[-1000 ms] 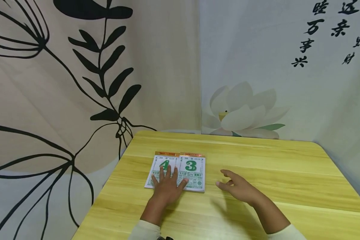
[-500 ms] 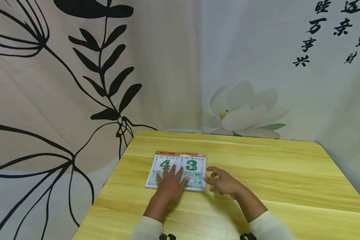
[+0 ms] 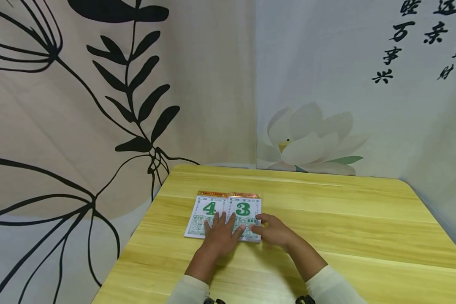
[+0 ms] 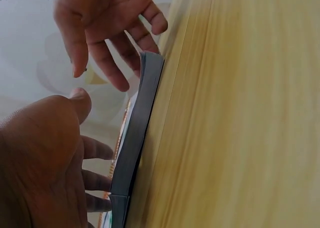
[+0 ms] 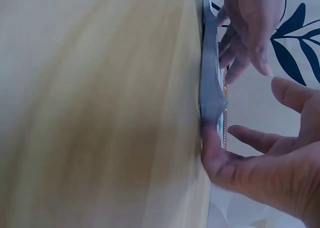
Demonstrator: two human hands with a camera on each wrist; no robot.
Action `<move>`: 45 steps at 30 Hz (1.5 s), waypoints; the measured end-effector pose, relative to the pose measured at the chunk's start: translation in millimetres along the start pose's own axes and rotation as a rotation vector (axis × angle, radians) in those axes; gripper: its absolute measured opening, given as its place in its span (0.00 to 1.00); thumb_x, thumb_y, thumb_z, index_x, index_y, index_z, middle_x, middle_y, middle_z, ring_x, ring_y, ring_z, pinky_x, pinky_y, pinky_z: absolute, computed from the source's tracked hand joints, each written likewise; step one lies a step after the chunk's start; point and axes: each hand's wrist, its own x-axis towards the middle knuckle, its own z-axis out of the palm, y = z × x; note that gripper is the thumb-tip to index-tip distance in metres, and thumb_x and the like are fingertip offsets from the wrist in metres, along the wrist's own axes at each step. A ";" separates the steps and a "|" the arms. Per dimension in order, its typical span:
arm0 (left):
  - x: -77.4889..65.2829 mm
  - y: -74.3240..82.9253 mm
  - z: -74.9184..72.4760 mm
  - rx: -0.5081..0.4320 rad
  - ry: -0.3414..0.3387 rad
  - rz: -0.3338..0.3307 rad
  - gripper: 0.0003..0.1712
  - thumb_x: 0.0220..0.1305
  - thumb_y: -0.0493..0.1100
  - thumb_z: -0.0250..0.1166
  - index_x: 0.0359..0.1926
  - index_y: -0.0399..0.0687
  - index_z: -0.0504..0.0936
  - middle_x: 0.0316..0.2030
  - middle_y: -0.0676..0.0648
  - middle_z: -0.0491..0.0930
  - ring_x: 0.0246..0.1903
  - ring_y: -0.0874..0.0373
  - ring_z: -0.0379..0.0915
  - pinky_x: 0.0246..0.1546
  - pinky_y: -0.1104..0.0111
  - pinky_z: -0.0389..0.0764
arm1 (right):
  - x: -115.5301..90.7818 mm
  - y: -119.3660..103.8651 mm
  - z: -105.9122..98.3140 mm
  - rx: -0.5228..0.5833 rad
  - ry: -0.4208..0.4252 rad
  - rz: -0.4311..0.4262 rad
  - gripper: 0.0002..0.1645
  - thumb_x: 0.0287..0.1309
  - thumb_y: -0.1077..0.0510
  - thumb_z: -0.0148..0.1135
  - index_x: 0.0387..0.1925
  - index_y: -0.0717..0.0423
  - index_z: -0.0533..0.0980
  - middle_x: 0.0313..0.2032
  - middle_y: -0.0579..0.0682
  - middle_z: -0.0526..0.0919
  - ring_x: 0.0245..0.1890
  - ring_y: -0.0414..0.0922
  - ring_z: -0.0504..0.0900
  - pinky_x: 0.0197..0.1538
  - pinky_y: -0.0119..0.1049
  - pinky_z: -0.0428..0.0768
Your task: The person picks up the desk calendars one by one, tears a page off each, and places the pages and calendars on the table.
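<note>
We are working the tear-off calendar (image 3: 243, 215) lying left of centre on the table (image 3: 365, 219); our left hand (image 3: 221, 236) is pressing flat, fingers straight; our right hand (image 3: 274, 231) is pinching its lower-right corner; we are judging a slow peel best.

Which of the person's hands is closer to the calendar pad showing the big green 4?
Left. The left hand rests flat across both pads, fingers touching the 4 pad. The right hand touches the lower right edge of the 3 pad, farther away.

left hand (image 3: 221, 235) flat, right hand (image 3: 272, 231) curled
</note>
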 end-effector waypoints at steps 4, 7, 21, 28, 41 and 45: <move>0.4 0.1 1.1 0.013 -0.003 -0.004 0.42 0.86 0.69 0.42 0.84 0.47 0.65 0.85 0.31 0.56 0.86 0.28 0.45 0.80 0.23 0.45 | 3.7 -2.9 4.2 -0.009 0.028 0.013 0.38 0.75 0.46 0.66 0.75 0.65 0.73 0.77 0.71 0.70 0.78 0.73 0.67 0.73 0.73 0.72; 0.9 -0.2 2.0 0.017 -0.007 -0.008 0.42 0.86 0.69 0.42 0.85 0.49 0.65 0.85 0.32 0.55 0.86 0.28 0.43 0.80 0.23 0.44 | 5.1 -7.9 6.9 0.015 0.049 0.040 0.37 0.75 0.46 0.65 0.73 0.66 0.74 0.75 0.72 0.72 0.77 0.73 0.69 0.73 0.73 0.72; -2.3 -0.1 4.4 0.029 -0.018 -0.016 0.43 0.85 0.71 0.42 0.85 0.52 0.64 0.86 0.33 0.53 0.86 0.27 0.43 0.80 0.23 0.45 | 16.1 -14.6 17.0 0.163 0.198 0.123 0.40 0.75 0.50 0.63 0.74 0.76 0.69 0.75 0.73 0.72 0.77 0.72 0.70 0.78 0.67 0.71; -3.2 0.3 4.2 0.026 -0.022 -0.014 0.43 0.85 0.71 0.42 0.85 0.51 0.64 0.86 0.32 0.53 0.86 0.27 0.43 0.80 0.23 0.46 | 21.7 -14.4 14.0 0.286 0.163 0.117 0.33 0.77 0.54 0.59 0.69 0.77 0.72 0.73 0.73 0.73 0.74 0.69 0.73 0.75 0.64 0.75; -3.3 2.8 4.2 0.067 -0.025 -0.028 0.43 0.84 0.72 0.42 0.86 0.54 0.63 0.86 0.33 0.53 0.86 0.28 0.43 0.79 0.22 0.47 | 22.5 -11.9 11.1 0.406 0.184 0.079 0.26 0.78 0.58 0.58 0.66 0.73 0.77 0.48 0.61 0.87 0.47 0.53 0.84 0.58 0.47 0.83; -3.9 4.2 4.3 0.080 -0.020 -0.028 0.42 0.84 0.72 0.42 0.86 0.55 0.64 0.86 0.34 0.54 0.86 0.28 0.44 0.79 0.22 0.47 | 23.1 -9.0 15.9 0.377 0.211 0.082 0.29 0.75 0.63 0.62 0.73 0.64 0.74 0.74 0.71 0.72 0.64 0.60 0.81 0.61 0.49 0.84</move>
